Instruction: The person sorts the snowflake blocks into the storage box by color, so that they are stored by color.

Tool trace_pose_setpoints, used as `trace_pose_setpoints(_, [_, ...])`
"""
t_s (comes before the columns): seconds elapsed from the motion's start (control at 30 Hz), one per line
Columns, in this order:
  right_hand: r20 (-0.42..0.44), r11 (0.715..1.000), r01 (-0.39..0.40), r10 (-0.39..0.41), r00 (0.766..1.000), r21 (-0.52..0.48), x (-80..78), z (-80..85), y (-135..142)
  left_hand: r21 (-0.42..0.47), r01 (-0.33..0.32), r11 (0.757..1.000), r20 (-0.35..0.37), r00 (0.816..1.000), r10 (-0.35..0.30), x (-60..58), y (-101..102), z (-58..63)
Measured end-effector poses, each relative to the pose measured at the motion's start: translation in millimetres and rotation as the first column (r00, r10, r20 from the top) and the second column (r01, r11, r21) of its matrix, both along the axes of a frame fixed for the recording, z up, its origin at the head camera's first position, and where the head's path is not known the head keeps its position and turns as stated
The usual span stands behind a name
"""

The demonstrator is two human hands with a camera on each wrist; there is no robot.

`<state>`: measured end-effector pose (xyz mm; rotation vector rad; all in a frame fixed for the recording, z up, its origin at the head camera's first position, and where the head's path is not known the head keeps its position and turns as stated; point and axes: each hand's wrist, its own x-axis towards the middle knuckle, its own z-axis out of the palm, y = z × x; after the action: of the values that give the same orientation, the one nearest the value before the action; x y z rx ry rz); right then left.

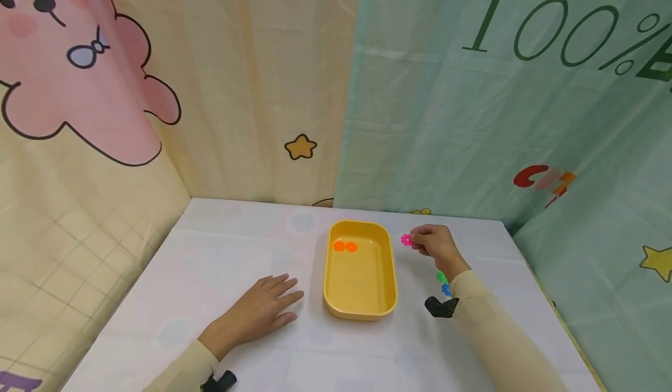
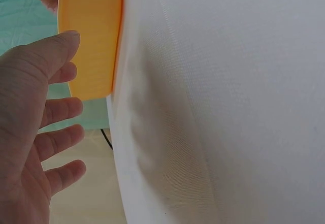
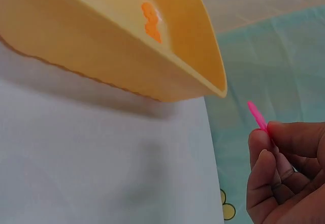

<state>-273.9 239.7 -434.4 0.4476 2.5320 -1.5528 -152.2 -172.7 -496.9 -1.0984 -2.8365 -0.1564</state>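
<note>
Between thumb and fingertips, my right hand [image 1: 437,246] pinches a pink flower-shaped disc [image 1: 406,240], held in the air just right of the yellow tray [image 1: 360,313]. Seen edge-on in the right wrist view, the pink disc [image 3: 257,115] sticks out past the fingertips. Two orange flower-shaped discs [image 1: 345,246] lie side by side in the tray, toward its far end. My left hand [image 1: 262,307] hovers over the table left of the tray with fingers spread and holds nothing. In the left wrist view its thumb overlaps the tray's outline [image 2: 94,41].
A green disc [image 1: 441,276] and a blue disc [image 1: 446,289] lie on the white table [image 1: 252,240] near my right wrist, partly hidden by the sleeve. Printed curtains [image 1: 262,88] hang behind the table's far edge and along both sides.
</note>
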Motion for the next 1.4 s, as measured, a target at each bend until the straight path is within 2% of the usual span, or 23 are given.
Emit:
trace_pose_setpoints(0.23, [-0.005, 0.999, -0.027, 0.027, 1.000, -0.023, -5.5, 3.5, -22, 0.002, 0.001, 1.000, 0.011, 1.000, -0.001, -0.6, 0, -0.3])
trace_pose_setpoints(0.57, [0.000, 0.996, -0.057, 0.057, 0.998, -0.072, -15.5, -0.3, -51, 0.005, 0.013, 1.000, 0.005, 1.000, -0.013, -2.4, 1, 0.8])
trace_pose_setpoints(1.07, [0.020, 0.988, -0.078, 0.081, 0.996, -0.133, -13.4, -10.1, -83, 0.018, 0.022, 1.000, 0.001, 1.000, -0.022, -2.1, 0, 0.8])
trace_pose_setpoints(1.4, [0.039, 0.987, -0.093, 0.099, 0.994, -0.131, -12.9, -17.2, -108, 0.022, 0.019, 1.000, 0.003, 1.000, -0.019, -2.8, 2, 2.3])
